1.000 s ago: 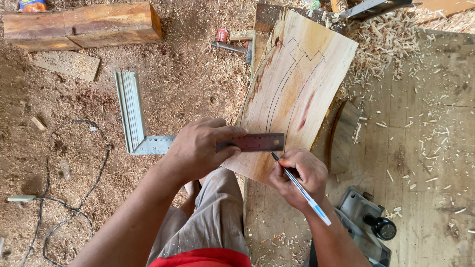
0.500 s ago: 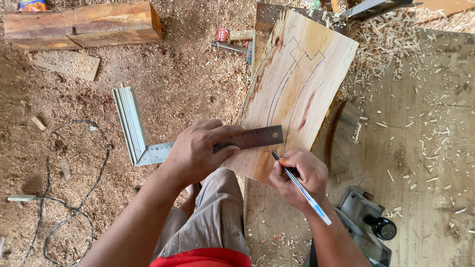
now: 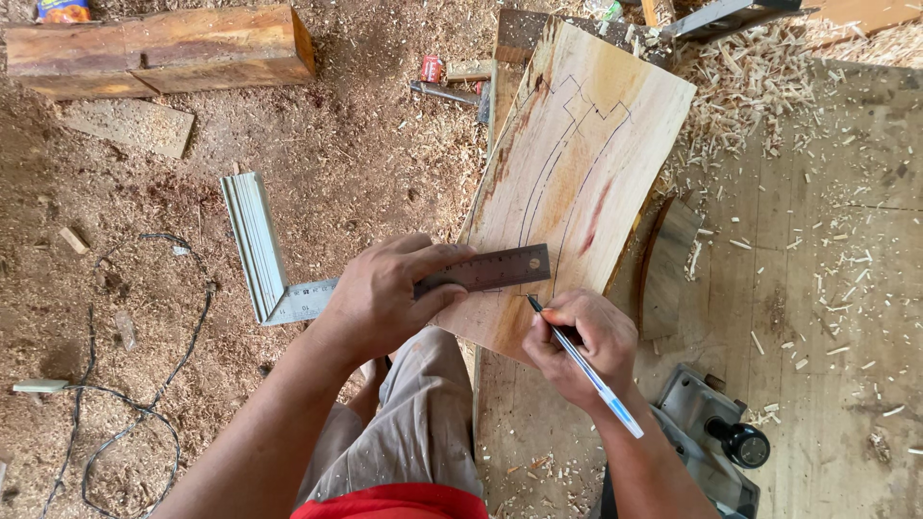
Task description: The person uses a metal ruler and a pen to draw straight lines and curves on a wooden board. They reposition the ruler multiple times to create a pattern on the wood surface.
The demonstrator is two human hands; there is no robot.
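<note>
Sawdust floor; pale plank (image 3: pixel 577 183), curved pen lines, square (image 3: pixel 288 288) across.

The left hand (image 3: pixel 385 298) covers the middle of the metal square (image 3: pixel 288 288), so where its dark ruler blade meets the pale stock cannot be seen. The right hand (image 3: pixel 577 341) hides the near corner of the wooden board (image 3: pixel 577 163) and most of the pen's (image 3: pixel 586 370) grip. Right of that hand, a grey power tool (image 3: pixel 711 442) is cut off by the bottom edge. Far above the left hand, an orange object (image 3: pixel 62 10) is clipped by the top edge, too little showing to tell its kind.
</note>
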